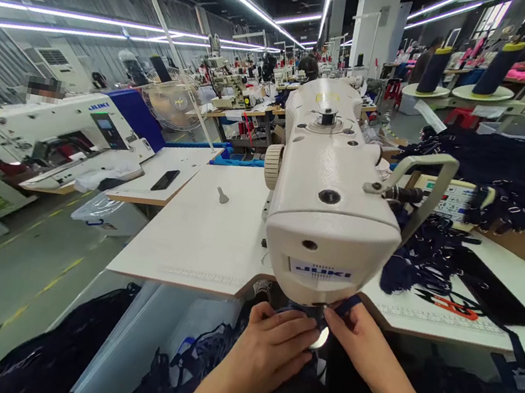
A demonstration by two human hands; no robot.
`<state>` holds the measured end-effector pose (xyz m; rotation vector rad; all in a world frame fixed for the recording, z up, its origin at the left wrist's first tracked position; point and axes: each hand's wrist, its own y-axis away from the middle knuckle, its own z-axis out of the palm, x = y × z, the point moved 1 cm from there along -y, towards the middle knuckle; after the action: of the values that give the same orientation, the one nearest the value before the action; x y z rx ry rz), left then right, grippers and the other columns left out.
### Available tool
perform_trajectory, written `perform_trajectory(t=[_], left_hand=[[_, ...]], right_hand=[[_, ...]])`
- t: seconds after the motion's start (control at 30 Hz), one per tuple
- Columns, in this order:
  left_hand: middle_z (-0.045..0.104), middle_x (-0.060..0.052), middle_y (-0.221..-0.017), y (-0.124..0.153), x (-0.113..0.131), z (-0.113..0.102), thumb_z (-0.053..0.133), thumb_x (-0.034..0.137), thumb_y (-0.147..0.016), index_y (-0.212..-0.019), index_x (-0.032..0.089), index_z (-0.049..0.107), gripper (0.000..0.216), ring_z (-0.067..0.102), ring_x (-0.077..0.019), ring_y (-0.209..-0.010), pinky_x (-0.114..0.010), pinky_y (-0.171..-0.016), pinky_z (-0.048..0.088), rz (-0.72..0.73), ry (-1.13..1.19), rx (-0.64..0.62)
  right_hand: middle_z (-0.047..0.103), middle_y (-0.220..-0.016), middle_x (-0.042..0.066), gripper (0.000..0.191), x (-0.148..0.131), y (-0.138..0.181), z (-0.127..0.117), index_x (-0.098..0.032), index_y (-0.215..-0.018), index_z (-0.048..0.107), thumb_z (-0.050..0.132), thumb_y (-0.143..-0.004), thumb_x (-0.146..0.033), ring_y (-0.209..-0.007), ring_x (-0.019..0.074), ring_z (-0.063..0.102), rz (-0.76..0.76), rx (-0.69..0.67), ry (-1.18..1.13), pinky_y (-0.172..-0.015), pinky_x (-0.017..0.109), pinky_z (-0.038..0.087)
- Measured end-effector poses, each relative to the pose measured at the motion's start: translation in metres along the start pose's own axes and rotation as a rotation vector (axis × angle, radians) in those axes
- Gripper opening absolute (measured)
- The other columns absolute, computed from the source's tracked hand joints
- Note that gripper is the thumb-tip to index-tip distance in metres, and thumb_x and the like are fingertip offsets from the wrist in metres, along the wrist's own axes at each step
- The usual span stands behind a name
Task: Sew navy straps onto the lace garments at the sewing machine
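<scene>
A white sewing machine (338, 196) stands directly in front of me, its head end facing me. Just under that head, my right hand (360, 332) pinches a navy strap (349, 304) between thumb and fingers. My left hand (268, 350) is curled over dark navy fabric at the machine's needle area, left of the right hand. The needle and the fabric's edge are hidden behind the machine head and my fingers. Below my left hand, a bundle of navy straps (205, 349) hangs into a clear plastic bin (137, 330).
Orange-handled snips (456, 306) and a black flat device (500, 289) lie on the right tabletop, beside a pile of navy straps (425, 252). A small metal piece (222, 195) rests on the left tabletop. A phone (165, 180) lies farther left. Thread cones (434, 70) stand at back right.
</scene>
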<state>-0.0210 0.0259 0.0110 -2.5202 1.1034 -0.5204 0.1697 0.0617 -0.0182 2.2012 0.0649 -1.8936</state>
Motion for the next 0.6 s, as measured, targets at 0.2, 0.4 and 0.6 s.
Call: perform_trajectory(t=[0.2,0.4,0.6], left_hand=[[0.066,-0.002,-0.122,-0.0015,0.0010,-0.0020,0.043,0.023,-0.102,-0.127,0.023,0.056,0.029,0.058,-0.0158,-0.116,-0.033,-0.093,0.037,0.025,-0.059,-0.031],[0.065,0.000,-0.123,-0.0020,-0.0004,-0.0034,0.047,0.029,-0.100,-0.129,0.026,0.055,0.029,0.056,-0.0147,-0.117,-0.032,-0.094,0.034,0.028,-0.099,-0.097],[0.068,0.003,-0.117,-0.0080,0.0021,-0.0083,0.050,0.030,-0.099,-0.124,0.028,0.058,0.026,0.059,-0.0127,-0.111,-0.032,-0.094,0.032,0.037,-0.156,-0.067]], right_hand=[[0.057,-0.084,0.000,0.019,0.0055,0.0013,0.0014,-0.022,-0.096,0.051,0.052,-0.089,-0.040,-0.081,0.0182,0.055,-0.015,-0.002,-0.033,-0.075,0.030,0.045],[0.058,-0.094,0.002,0.021,0.0069,-0.0003,0.0038,-0.023,-0.099,0.049,0.052,-0.090,-0.042,-0.091,0.0197,0.055,-0.026,-0.026,-0.077,-0.083,0.032,0.044],[0.060,-0.096,0.004,0.026,0.0071,-0.0012,0.0026,-0.023,-0.101,0.051,0.055,-0.088,-0.045,-0.092,0.0209,0.056,-0.021,-0.025,-0.103,-0.086,0.035,0.044]])
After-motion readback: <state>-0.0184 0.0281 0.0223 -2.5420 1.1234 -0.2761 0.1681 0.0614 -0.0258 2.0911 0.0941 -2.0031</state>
